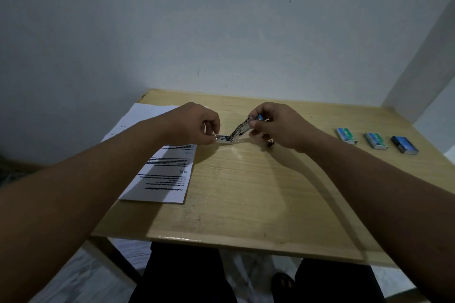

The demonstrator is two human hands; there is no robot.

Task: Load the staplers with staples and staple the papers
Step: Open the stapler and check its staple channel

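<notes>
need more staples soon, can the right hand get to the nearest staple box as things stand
Probably yes, once it lets go: the right hand is holding the open stapler, but bare table lies between it and the nearest staple box.

No text is readable. The printed sheet (167, 174) on the bench (246, 192) carries lines of black print and a bold heading, seen upside down and too blurred to read. Three small staple boxes (347, 135) (376, 141) (405, 145) show blue-green labels, lettering too small to make out.
</notes>
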